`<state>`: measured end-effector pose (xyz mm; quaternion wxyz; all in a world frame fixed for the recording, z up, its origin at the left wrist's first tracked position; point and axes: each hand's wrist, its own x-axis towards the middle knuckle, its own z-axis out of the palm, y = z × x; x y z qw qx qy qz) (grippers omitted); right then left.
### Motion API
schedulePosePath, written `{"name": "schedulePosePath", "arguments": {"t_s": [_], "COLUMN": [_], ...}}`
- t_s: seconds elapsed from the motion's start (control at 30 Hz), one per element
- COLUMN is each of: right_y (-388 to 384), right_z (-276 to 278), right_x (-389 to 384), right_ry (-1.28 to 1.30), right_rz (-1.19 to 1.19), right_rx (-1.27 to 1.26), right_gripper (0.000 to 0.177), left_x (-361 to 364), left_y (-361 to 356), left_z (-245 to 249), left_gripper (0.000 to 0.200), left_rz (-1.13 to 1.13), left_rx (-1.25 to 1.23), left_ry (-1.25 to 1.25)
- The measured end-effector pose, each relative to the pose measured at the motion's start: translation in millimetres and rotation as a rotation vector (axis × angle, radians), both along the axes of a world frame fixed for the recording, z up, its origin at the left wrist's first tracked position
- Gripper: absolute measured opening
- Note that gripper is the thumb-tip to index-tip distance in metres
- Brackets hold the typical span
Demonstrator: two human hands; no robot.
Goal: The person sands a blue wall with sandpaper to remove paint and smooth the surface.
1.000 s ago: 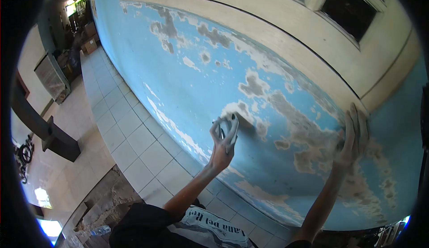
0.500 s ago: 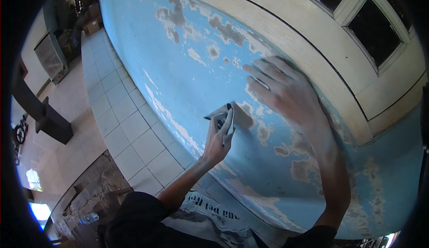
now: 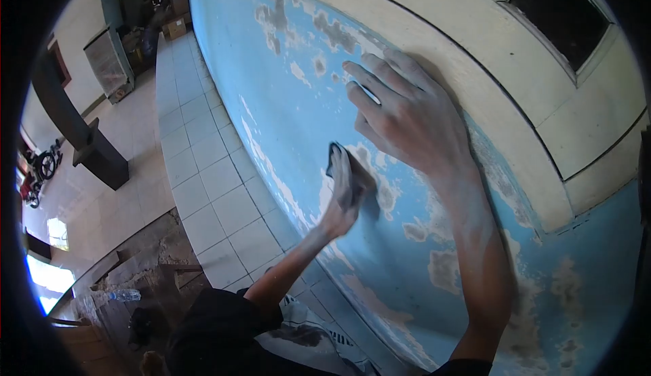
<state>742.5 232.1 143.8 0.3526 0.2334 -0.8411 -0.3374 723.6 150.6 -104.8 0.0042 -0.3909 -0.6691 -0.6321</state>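
My left hand is closed around a folded piece of sandpaper, whose dark edge shows beyond the fingertips. It is at the blue wall, beside a patch of bare plaster. Higher up to the right, my right hand holds nothing, its dusty fingers spread over the wall near the cream wooden frame. Whether its palm presses on the surface cannot be made out. Flaked patches of white and grey mark the paint.
A cream frame with dark glass panes borders the wall on the right. Pale floor tiles run along its foot. A dark pillar, a plastic bottle and a motorbike are to the left. A printed sack lies below me.
My right hand has shifted up and left along the wall and spread its fingers more clearly. My left hand has turned and moved slightly, still gripping the sandpaper. The view has tilted.
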Motion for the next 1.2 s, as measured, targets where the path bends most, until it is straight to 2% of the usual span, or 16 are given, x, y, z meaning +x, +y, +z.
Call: {"name": "schedulePosePath", "arguments": {"t_s": [0.13,0.2,0.23,0.27,0.33,0.37,0.4,0.53,0.57,0.8,0.83,0.87,0.93,1.03,1.07,1.2], "right_y": [0,1,1,0,-2,-2,-1,-1,-2,-4,-4,-3,-1,-4,-3,-2], "right_z": [-1,-2,-2,-1,-2,-4,-5,-6,-5,-10,-10,-10,-11,-12,-12,-13], "right_x": [-4,-5,-5,-6,-8,-10,-12,-9,-11,-12,-10,-10,-10,-13,-14,-10], "right_ry": [-0.003,0.024,0.018,0.014,0.017,0.009,-0.001,0.001,0.012,-0.047,-0.070,-0.074,-0.048,-0.076,-0.067,-0.101], "right_rz": [0.019,0.012,0.022,0.024,0.033,0.035,0.034,0.013,0.007,-0.090,-0.096,-0.089,-0.024,-0.057,-0.058,-0.056], "right_rx": [-0.084,-0.032,-0.025,-0.057,-0.092,-0.097,-0.099,-0.065,-0.074,0.003,0.013,0.025,-0.022,-0.034,-0.039,-0.033], "right_gripper": [0.020,0.021,0.021,0.021,0.021,0.022,0.022,0.020,0.020,0.019,0.019,0.019,0.018,0.019,0.019,0.020], "left_x": [15,-17,-14,-15,-15,9,19,-14,-12,-2,-15,-20,-46,-13,-4,-35], "left_y": [6,5,-15,-5,25,12,7,10,2,11,5,-7,1,-3,-2,-2], "left_z": [-14,-14,55,21,-73,-23,-12,-17,16,-22,-16,17,20,22,13,10], "left_gripper": [0.075,0.071,0.068,0.068,0.053,0.055,0.059,0.058,0.057,0.056,0.056,0.059,0.050,0.062,0.069,0.069], "left_rz": [0.063,-0.177,-0.286,-0.278,0.294,0.225,0.217,0.174,0.000,0.213,0.102,-0.127,-0.078,-0.055,0.018,-0.104], "left_rx": [-0.091,-0.117,-0.096,-0.090,-0.241,-0.077,-0.002,-0.071,-0.004,0.000,-0.137,0.043,0.133,-0.030,-0.005,-0.006], "left_ry": [0.121,-0.439,-0.697,-0.697,0.201,-0.035,0.064,-0.089,-0.428,0.137,-0.154,-0.456,-0.559,-0.436,-0.177,-0.357]}}
